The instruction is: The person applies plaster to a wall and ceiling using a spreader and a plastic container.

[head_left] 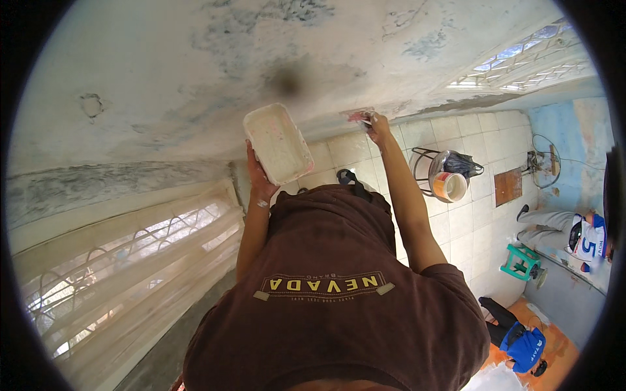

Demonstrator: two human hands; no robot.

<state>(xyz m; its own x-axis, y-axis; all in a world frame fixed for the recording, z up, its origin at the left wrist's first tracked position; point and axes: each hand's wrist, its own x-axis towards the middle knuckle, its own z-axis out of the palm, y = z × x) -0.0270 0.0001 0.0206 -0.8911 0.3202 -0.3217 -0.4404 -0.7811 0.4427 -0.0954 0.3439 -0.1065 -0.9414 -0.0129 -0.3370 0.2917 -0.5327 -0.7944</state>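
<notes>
My left hand (259,173) grips a white rectangular plastic tub (277,143) by its left side; it holds a pale creamy substance. My right hand (378,130) is closed on the handle of a flat scraper (358,116) with a reddish, smeared blade, held at the patchy white wall (195,78); whether the blade touches it I cannot tell. The wall has grey-blue marks and a small damaged spot at the left.
Curtained barred window (130,280) at lower left, another (512,62) at upper right. On the tiled floor (424,130), a stool (422,173) with bucket (450,187) and black bag, and a green stool (517,260). Two people (577,238) (521,342) work at the right.
</notes>
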